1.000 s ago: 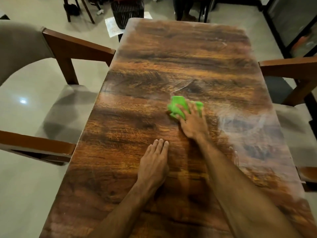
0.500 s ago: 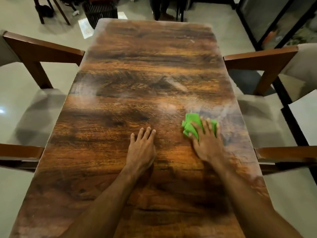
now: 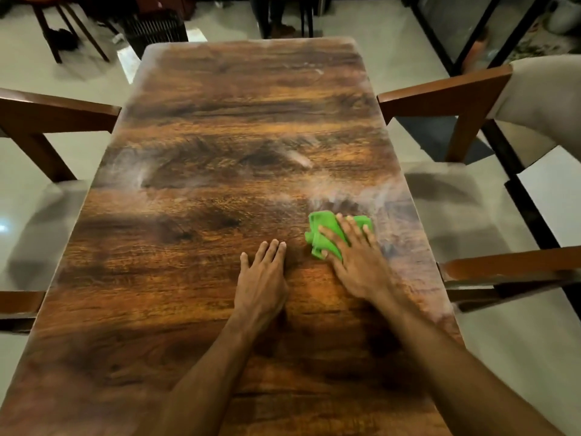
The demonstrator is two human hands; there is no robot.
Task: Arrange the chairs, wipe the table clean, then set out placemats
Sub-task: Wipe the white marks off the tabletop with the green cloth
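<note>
A green cloth is pressed onto the wooden counter, right of centre, under the flat, spread right hand, likely for wiping pressure. The left hand is laid flat alongside, holding nothing, probably as a brace.

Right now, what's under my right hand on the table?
A crumpled green cloth lies under the right hand, whose straight fingers press it onto the brown wooden table. The cloth's middle and the wood beneath it are covered.

The wooden table carries a green cloth, the flat left hand and seemingly hazy smears.
</note>
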